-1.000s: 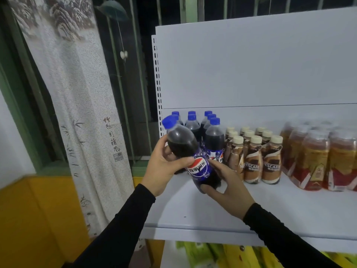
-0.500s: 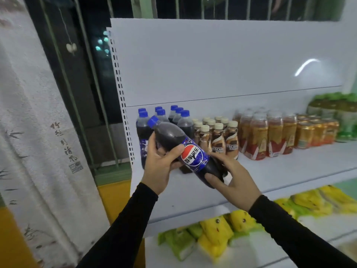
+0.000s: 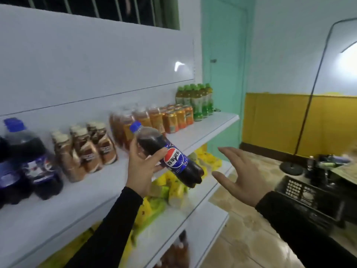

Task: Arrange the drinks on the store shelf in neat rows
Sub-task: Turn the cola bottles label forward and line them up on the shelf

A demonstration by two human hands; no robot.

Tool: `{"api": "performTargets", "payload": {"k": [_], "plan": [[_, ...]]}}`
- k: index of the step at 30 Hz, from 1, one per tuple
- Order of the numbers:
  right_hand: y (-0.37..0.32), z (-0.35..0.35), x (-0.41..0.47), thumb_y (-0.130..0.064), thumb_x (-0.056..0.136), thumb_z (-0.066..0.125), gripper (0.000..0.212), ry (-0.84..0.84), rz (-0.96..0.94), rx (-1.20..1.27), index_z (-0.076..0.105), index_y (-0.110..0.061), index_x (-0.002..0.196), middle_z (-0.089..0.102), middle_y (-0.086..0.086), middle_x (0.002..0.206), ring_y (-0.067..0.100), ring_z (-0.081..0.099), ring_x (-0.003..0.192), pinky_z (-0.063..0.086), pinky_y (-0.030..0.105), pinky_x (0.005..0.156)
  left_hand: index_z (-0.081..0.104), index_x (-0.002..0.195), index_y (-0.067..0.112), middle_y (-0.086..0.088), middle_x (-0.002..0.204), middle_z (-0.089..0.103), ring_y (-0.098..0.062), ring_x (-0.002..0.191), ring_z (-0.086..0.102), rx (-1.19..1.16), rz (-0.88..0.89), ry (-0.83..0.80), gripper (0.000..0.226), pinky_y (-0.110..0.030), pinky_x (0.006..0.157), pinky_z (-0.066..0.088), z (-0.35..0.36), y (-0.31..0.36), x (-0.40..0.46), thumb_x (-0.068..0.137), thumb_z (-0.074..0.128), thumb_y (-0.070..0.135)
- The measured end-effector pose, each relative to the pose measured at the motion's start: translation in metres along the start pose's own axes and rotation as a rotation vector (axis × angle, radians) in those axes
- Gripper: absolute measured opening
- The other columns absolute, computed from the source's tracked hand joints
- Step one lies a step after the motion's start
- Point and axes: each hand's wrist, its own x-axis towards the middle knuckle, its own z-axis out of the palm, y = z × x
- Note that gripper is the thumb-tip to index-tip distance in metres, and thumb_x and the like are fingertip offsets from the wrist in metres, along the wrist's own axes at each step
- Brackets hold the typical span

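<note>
left hand [image 3: 142, 167] grips tilted cola bottle [image 3: 170, 157]; right hand [image 3: 243, 176] spread.

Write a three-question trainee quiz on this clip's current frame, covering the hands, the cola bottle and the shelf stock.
1. True or false: the left hand grips the dark plastic cola bottle with the blue cap around its upper body.
2. Multiple choice: the right hand is A) pinching the bottle's cap, B) open with fingers spread, apart from the bottle, C) resting on the shelf.
3. Short answer: on the white metal shelf, which drinks stand furthest right, beyond the orange cans?

Key:
1. True.
2. B.
3. The green-capped, green-labelled tea bottles, at the shelf's right end.
</note>
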Motion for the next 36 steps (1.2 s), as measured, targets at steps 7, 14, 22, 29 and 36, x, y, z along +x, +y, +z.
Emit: {"api": "performTargets", "payload": {"k": [7, 14, 22, 29, 36], "plan": [[0.148, -0.103, -0.060, -0.060, 0.088, 0.048, 0.072, -0.049, 0.211, -0.379, 0.047, -0.013, 0.142, 0.051, 0.011, 0.139, 0.024, 0.052, 0.122, 0.037, 0.027, 0.099, 0.042, 0.140, 0.034, -0.013, 0.123, 0.067, -0.029, 0.107, 0.070, 0.017, -0.110, -0.181, 0.076, -0.035, 0.068, 0.060, 0.168, -0.095, 0.013, 0.082, 0.075, -0.003], [0.262, -0.155, -0.096, -0.049, 0.086, 0.066, 0.071, -0.093, 0.422, -0.498, 0.044, -0.015, 0.145, 0.048, 0.011, 0.141, 0.028, 0.050, 0.124, 0.043, 0.035, 0.102, 0.044, 0.141, 0.034, -0.004, 0.122, 0.065, -0.015, 0.103, 0.071, 0.074, -0.169, -0.370, 0.082, -0.047, 0.081, 0.061, 0.300, -0.188, 0.043, 0.078, 0.078, -0.006], [0.401, -0.166, -0.091, -0.059, 0.087, 0.056, 0.072, -0.070, 0.606, -0.582, 0.048, -0.011, 0.141, 0.053, 0.013, 0.135, 0.029, 0.056, 0.119, 0.050, 0.040, 0.098, 0.040, 0.140, 0.037, 0.000, 0.126, 0.065, -0.014, 0.112, 0.066, 0.186, -0.172, -0.580, 0.084, -0.050, 0.099, 0.053, 0.431, -0.300, 0.131, 0.077, 0.081, -0.001], [0.507, -0.184, -0.068, -0.063, 0.089, 0.045, 0.073, -0.035, 0.737, -0.654, 0.048, -0.012, 0.141, 0.056, 0.012, 0.133, 0.028, 0.058, 0.116, 0.054, 0.040, 0.090, 0.034, 0.114, 0.080, 0.018, 0.126, 0.058, -0.022, 0.123, 0.059, 0.329, -0.102, -0.785, 0.097, -0.052, 0.103, 0.050, 0.551, -0.379, 0.187, 0.071, 0.087, 0.011], [0.651, -0.209, -0.072, -0.060, 0.088, 0.045, 0.072, -0.084, 0.813, -0.654, 0.053, -0.009, 0.138, 0.058, 0.014, 0.132, 0.029, 0.058, 0.117, 0.051, 0.038, 0.092, 0.031, 0.113, 0.077, 0.009, 0.130, 0.059, -0.016, 0.116, 0.062, 0.431, -0.128, -0.909, 0.095, -0.045, 0.100, 0.053, 0.669, -0.471, 0.207, 0.070, 0.090, 0.015]]}}
